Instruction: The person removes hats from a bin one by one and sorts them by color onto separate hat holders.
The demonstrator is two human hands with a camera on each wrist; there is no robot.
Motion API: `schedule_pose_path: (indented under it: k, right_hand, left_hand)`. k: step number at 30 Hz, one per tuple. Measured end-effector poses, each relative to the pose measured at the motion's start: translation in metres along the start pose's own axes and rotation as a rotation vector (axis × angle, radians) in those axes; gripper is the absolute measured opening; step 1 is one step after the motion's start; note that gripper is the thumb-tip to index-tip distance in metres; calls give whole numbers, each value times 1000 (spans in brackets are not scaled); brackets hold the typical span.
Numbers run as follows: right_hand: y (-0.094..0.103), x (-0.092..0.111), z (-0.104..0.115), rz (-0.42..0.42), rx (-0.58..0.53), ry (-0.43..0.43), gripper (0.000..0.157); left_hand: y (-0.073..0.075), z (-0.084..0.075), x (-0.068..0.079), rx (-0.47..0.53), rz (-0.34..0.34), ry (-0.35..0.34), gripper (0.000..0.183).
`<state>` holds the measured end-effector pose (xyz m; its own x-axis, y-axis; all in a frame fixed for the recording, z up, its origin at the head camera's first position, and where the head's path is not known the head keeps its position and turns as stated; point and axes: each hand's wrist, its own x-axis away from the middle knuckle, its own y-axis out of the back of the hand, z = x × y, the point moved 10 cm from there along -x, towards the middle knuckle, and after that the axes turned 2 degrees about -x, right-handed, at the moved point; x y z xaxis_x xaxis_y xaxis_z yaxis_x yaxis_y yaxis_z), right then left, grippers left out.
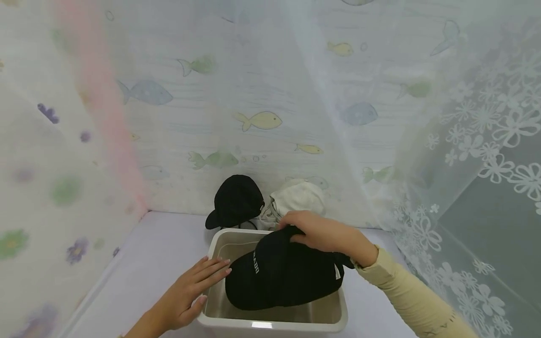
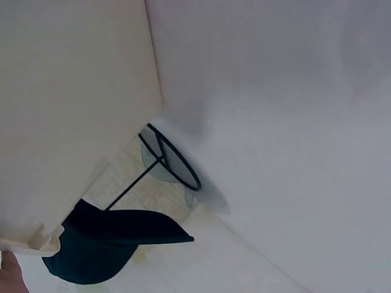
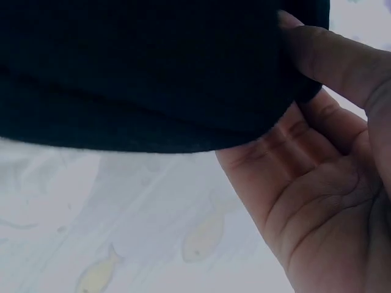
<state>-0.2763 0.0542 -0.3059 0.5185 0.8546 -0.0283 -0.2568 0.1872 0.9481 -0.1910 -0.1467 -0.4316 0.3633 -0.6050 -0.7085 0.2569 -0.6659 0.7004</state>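
A black baseball cap (image 1: pixel 291 277) with pale lettering on its front is over the mouth of a whitish plastic bin (image 1: pixel 272 324), tilted with its brim to the left. My right hand (image 1: pixel 323 234) pinches the cap's upper edge. In the right wrist view the thumb presses one side of the black fabric (image 3: pixel 153 79), and the fingers lie behind it. My left hand (image 1: pixel 183 293) rests on the bin's left rim with fingers extended. Only a fingertip (image 2: pixel 11 274) of it shows at the rim in the left wrist view.
Behind the bin a second black cap (image 1: pixel 236 202) sits on a thin black wire stand (image 2: pixel 189 177). Right of it is a white cap (image 1: pixel 297 197). A fish-print backdrop (image 1: pixel 262 120) rises behind, and sheer flowered netting (image 1: pixel 469 281) hangs at the right.
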Motion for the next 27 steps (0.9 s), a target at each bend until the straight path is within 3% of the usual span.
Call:
schedule_pose_path:
  k: [17, 27]
  right_hand:
    - [68, 28, -1, -156, 57, 3, 32]
    - [92, 34, -11, -269, 70, 11, 31]
  left_hand:
    - [1, 0, -1, -23, -32, -51, 53]
    - [1, -3, 1, -21, -46, -48, 54]
